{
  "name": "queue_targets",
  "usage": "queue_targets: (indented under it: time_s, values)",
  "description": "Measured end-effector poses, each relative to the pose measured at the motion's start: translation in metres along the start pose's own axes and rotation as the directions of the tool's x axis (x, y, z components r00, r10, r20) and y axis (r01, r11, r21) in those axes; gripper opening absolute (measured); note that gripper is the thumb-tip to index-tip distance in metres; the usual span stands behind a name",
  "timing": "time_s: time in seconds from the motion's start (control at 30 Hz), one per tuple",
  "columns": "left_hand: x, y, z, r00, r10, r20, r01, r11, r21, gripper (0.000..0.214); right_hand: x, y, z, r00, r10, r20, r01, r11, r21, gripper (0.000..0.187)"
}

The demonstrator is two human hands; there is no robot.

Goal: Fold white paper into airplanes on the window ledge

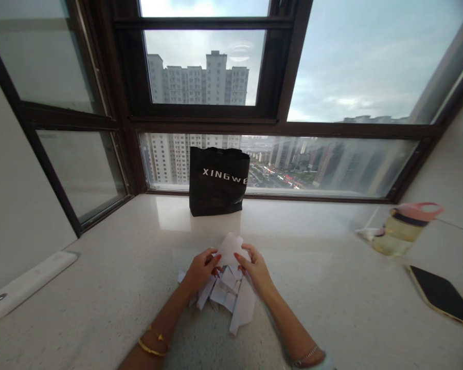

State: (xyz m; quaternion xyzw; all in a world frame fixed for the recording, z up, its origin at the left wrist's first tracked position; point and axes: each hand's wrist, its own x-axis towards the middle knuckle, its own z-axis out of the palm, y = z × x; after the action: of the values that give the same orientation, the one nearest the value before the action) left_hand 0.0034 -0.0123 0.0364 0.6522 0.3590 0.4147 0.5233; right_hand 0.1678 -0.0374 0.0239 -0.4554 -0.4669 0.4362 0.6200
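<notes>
The fingers of the left hand and right hand are pinching a piece of paper over the far side of a messy pile of paper bits, in the middle of the white windowsill. A black bag stands near the back edge. A bottle and a phone are by the right edge, and a long white thing lies along the left edge.

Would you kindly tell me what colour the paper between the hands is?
The paper is white; the head view shows it.
</notes>
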Motion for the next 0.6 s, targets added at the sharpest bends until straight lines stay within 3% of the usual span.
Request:
queue_targets:
  time_s: [0.13, 0.3, 0.43, 0.6]
  values:
    - [-0.004, 0.002, 0.005, 0.977, -0.077, 0.197, 0.095, 0.992, -0.084, 0.041, -0.003, -0.004, -0.002, 0.995, 0.0, 0.099, 0.011, 0.994, -0.106, 0.038]
    - [-0.007, 0.003, 0.002, 0.907, -0.235, 0.349, 0.315, 0.929, -0.193, 0.05, -0.009, -0.008, 0.005, 0.975, -0.031, 0.219, 0.055, 0.993, -0.105, 0.042]
    - [-0.009, 0.006, -0.004, 0.847, -0.31, 0.431, 0.438, 0.868, -0.235, 0.052, -0.011, -0.006, 0.006, 0.968, -0.09, 0.235, 0.121, 0.985, -0.124, 0.041]
    - [-0.014, 0.008, -0.004, 0.789, -0.308, 0.531, 0.486, 0.842, -0.234, 0.05, -0.014, 0.0, 0.009, 0.969, -0.121, 0.217, 0.157, 0.975, -0.156, 0.034]
